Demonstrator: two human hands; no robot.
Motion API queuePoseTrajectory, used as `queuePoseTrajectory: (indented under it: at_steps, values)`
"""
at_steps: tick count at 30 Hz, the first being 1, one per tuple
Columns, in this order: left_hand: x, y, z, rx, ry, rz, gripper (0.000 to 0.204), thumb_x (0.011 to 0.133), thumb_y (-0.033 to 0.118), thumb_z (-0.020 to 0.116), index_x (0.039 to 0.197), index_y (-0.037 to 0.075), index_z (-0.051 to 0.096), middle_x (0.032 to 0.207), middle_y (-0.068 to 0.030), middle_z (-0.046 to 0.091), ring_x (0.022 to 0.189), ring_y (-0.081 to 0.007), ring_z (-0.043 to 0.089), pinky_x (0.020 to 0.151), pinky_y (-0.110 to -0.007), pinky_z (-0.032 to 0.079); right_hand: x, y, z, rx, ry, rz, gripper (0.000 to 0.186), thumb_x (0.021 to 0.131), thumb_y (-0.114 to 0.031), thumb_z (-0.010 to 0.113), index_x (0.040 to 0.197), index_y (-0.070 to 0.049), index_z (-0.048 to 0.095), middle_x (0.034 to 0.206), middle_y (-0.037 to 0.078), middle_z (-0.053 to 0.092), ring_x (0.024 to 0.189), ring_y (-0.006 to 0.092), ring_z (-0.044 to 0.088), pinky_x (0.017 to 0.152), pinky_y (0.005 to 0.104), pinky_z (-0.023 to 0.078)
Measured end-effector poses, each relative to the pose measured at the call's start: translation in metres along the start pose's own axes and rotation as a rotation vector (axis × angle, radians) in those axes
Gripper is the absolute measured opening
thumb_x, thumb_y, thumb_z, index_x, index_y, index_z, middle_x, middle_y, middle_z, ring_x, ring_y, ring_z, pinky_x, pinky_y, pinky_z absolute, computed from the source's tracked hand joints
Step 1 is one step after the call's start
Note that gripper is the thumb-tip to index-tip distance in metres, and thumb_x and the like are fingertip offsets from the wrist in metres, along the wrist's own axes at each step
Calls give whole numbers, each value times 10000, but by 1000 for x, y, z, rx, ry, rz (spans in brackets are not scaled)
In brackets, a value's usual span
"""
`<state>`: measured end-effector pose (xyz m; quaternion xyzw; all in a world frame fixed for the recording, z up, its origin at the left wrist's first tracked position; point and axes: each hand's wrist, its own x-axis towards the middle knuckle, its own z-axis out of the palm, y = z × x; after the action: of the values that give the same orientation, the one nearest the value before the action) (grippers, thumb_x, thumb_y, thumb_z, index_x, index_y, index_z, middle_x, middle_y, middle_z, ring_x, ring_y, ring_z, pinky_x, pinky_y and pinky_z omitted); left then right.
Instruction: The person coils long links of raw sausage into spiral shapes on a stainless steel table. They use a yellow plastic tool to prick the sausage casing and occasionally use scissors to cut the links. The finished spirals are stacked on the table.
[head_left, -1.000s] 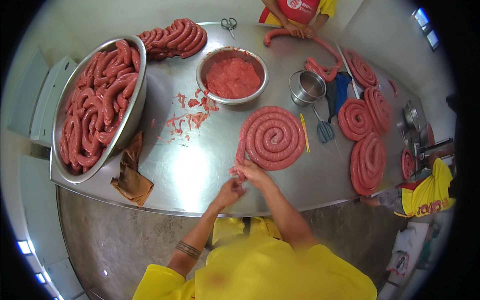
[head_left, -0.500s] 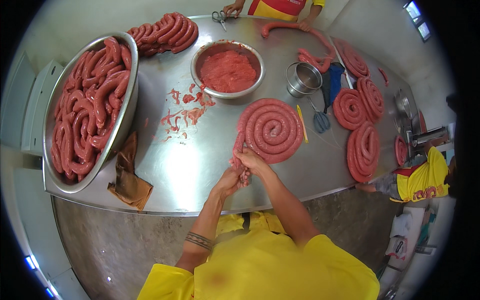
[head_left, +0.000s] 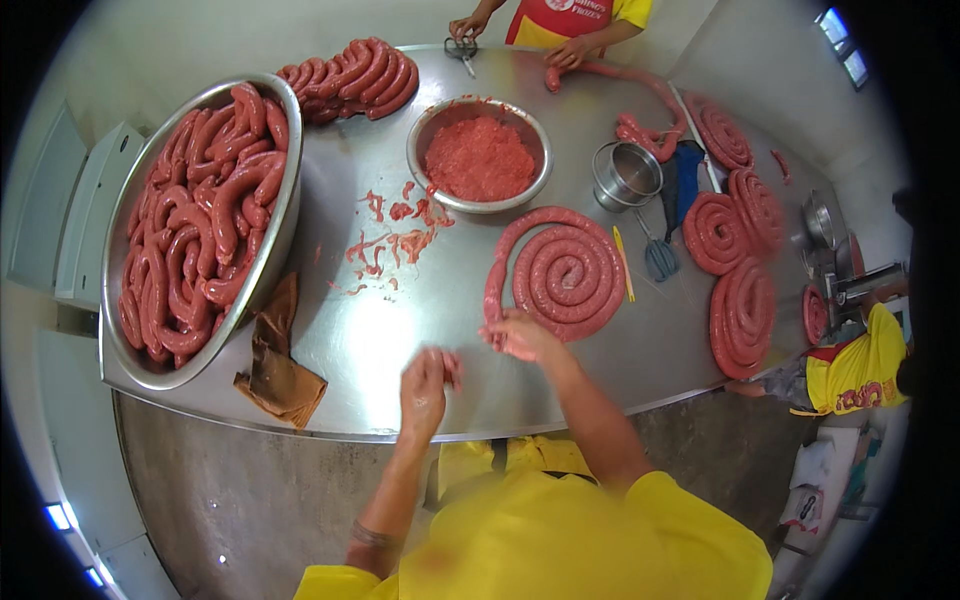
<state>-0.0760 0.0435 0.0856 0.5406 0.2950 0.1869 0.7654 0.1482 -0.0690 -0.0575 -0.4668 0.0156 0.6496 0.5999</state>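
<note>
A long pink sausage coil [head_left: 565,268] lies on the steel table [head_left: 375,330], its outer strand standing apart on the left of the spiral. My right hand [head_left: 515,335] pinches that strand at its lower end. My left hand [head_left: 430,385] is left of and below it, fingers curled, off the coil; whatever they may hold is too small to make out. A yellow stick-like tool [head_left: 624,262] and blue-handled scissors [head_left: 660,258] lie right of the coil. Raw scraps [head_left: 408,243] are spread to its left.
A large tub of sausages [head_left: 195,225], brown cloth [head_left: 275,370], sausage pile [head_left: 365,80], bowl of minced meat [head_left: 478,158], steel pot [head_left: 625,175] and more coils [head_left: 740,315] surround me. A co-worker [head_left: 575,20] touches scissors [head_left: 462,55] across the table; another [head_left: 855,365] works at right.
My left hand has released the strand and drawn left; the strand now curves wider from the spiral. The co-worker opposite moved one hand from the sausage to the scissors.
</note>
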Motion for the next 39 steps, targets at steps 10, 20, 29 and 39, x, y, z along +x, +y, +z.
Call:
queuePoseTrajectory:
  at_steps: [10,20,29,39]
  values:
    - [237,79,82,1059,97,733,598,957,299,632,1353,-103,434,1337,-324,535,1216,-487,538,1030,-528,440,-44,29,6,-4,120,17,209,946,-5,612,1148,20,566,1046,150,672,927,250,660,796,367,562]
    - [17,-132,41,-404,-462,-821,538,1095,464,357,1211,3,608,1248,-138,640,1090,-212,620,978,-396,500,-112,64,12,-166,175,-3,274,1064,-238,507,995,-8,638,804,32,604,644,138,544,548,285,432]
    - [64,-143,140,-708,-640,-713,654,1068,544,344,810,28,652,1329,-254,615,1226,-337,596,1020,-424,493,-130,39,-1,-1364,501,-872,287,950,-209,486,875,35,618,765,211,631,665,337,614,592,453,471]
    - [82,-120,122,-654,-273,-285,712,1087,533,233,549,111,429,1045,-240,723,880,-304,657,839,-403,504,-154,16,15,-1185,94,-575,284,913,-217,499,859,29,630,812,311,640,794,493,637,739,563,507]
